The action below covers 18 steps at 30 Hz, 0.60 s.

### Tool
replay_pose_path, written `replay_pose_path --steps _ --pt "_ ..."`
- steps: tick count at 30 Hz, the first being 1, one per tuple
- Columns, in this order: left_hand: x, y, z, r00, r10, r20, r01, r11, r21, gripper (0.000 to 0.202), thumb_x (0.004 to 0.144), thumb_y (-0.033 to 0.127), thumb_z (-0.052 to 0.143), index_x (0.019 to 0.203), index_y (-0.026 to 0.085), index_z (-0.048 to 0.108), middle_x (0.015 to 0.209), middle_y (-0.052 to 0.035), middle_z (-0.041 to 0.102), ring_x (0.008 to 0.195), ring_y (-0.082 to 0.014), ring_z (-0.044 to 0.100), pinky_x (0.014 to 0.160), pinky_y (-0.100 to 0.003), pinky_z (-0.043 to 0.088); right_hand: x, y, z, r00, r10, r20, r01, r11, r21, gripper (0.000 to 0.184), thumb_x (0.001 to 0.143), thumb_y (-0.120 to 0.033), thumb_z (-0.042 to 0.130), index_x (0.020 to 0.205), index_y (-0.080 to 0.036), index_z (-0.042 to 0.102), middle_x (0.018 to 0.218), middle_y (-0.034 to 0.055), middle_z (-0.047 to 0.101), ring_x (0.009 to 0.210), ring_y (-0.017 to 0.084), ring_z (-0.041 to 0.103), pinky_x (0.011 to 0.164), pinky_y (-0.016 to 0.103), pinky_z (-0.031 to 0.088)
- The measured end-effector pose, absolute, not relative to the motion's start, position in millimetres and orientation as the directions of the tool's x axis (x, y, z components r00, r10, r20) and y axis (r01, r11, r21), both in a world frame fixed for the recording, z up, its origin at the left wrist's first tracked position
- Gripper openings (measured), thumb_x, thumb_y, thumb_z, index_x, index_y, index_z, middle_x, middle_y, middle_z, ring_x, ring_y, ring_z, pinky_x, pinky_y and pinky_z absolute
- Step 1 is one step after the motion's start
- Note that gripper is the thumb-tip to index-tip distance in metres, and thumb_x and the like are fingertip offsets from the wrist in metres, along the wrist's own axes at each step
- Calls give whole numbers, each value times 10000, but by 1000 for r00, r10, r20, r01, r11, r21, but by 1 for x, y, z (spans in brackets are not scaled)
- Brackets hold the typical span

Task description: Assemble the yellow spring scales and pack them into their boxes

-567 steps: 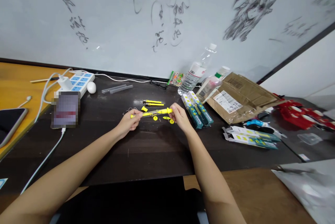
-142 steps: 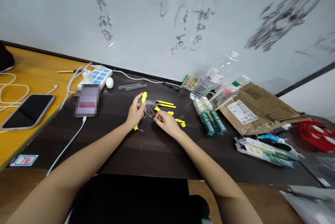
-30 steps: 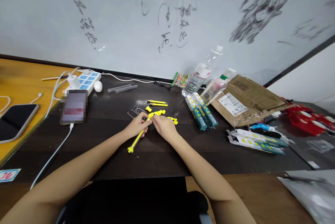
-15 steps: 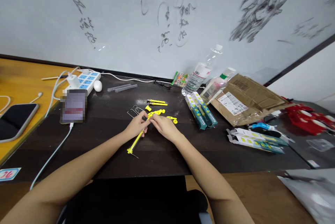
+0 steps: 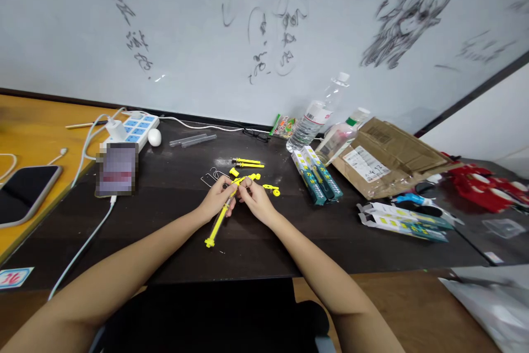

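Observation:
A tube spring scale (image 5: pixel 220 224), clear with a yellow strip inside, slants between my hands. Its yellow end cap points toward me. My left hand (image 5: pixel 215 199) is closed around its upper part. At the upper end, my right hand (image 5: pixel 257 202) has its fingers pinched together; a thin piece shows at the fingertips, too small to name. Beyond the hands lie bent wire hooks (image 5: pixel 208 178), a yellow cap (image 5: pixel 233 172), yellow round pieces (image 5: pixel 255 177) and two yellow strips with black ends (image 5: pixel 248 163). Another small yellow part (image 5: pixel 271 189) rests right of my right hand.
Two clear tubes (image 5: pixel 193 140) lie at the back near a power strip (image 5: pixel 138 124) and phone (image 5: pixel 117 168). On the right are green-white boxes (image 5: pixel 316 175), a water bottle (image 5: pixel 312 121), a brown parcel (image 5: pixel 386 157) and opened boxes (image 5: pixel 405 222).
My right hand has shifted slightly right and its fingers have lifted off the yellow shaft a little. The tube's lower end has swung slightly right; the thin wire beside it no longer shows.

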<state>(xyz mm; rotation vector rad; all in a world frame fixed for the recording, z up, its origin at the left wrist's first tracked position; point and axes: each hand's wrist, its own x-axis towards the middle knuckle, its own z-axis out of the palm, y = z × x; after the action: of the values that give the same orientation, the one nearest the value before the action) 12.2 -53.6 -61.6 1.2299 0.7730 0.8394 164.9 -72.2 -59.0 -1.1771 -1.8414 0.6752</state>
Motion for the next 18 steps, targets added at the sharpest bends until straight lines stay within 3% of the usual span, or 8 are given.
replay_pose_path --steps 6,18 --pt "16 -55 -59 489 862 -135 -189 256 948 362 773 501 585 803 204 381 414 80 510 253 -70 404 276 -139 268 170 -72 -58 -231 914 332 428 402 -809 176 879 -282 418 718 -214 393 703 -15 520 651 130 530 675 275 458" --pt "16 -52 -63 552 821 -148 -250 332 910 431 730 557 616 779 199 381 411 99 466 242 -59 375 278 -155 263 171 -68 -64 -223 948 226 228 276 -934 164 846 -333 469 752 -220 397 713 -17 561 657 133 589 685 297 514"
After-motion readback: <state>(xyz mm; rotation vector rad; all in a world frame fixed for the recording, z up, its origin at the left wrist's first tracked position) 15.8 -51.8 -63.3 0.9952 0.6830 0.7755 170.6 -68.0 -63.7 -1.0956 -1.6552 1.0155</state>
